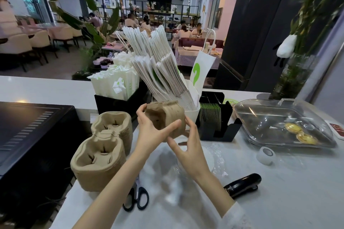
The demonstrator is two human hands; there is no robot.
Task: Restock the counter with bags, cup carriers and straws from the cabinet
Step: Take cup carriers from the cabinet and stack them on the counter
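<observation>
My left hand (151, 130) grips a stack of brown pulp cup carriers (165, 115) held above the white counter (279, 191), thumb across its front. My right hand (188, 147) is at the stack's lower right side, fingers spread and touching it. Two more stacks of cup carriers (101, 158) stand on the counter to the left. Behind them a black box holds wrapped straws (116, 83). White paper bags (160, 69) lean packed in a white holder beyond my hands.
Black scissors (137, 199) lie under my left forearm, a black stapler-like tool (242, 185) to the right. Crumpled clear plastic (216, 156) lies beneath my hands. A clear-lidded pastry tray (283, 122) sits right, a black napkin holder (217, 117) beside the bags, a dark screen (31, 126) left.
</observation>
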